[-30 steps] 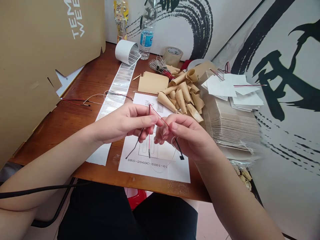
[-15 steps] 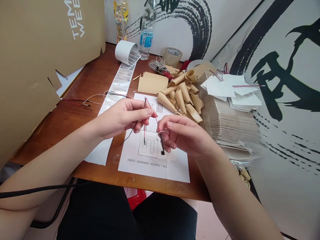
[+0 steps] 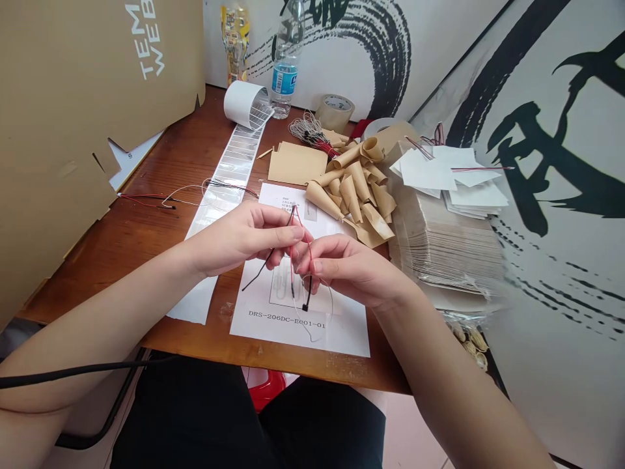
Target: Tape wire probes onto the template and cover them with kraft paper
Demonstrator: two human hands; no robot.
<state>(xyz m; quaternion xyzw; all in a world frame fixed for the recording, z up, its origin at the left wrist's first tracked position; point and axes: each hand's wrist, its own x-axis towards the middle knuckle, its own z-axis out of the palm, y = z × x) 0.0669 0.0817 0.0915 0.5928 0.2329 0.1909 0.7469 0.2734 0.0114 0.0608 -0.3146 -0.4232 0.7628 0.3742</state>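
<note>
Above a printed sheet [image 3: 297,335], my left hand [image 3: 256,236] pinches a small wire harness [image 3: 293,277] of red, black and white wires. My right hand [image 3: 342,264] is close beside it, its thumb and fingers closed on the red wire of the same harness. The wires loop up over the left fingertips. A black-sleeved end with a small black tip hangs under the right fingers, and a thin white wire curls down over the sheet. A black wire end sticks out below my left hand.
Label strip [image 3: 234,156] and loose wires [image 3: 168,198] lie left. Behind are brown paper [image 3: 297,163], rolled paper cones [image 3: 359,182], a wire bundle [image 3: 310,130], tape [image 3: 336,112] and a bottle [image 3: 284,81]. A card stack [image 3: 439,247] stands right; a cardboard box [image 3: 97,85] is at left.
My right hand has moved left, up to my left hand. My left hand has shifted slightly right and down with the harness. The black-tipped end has swung left.
</note>
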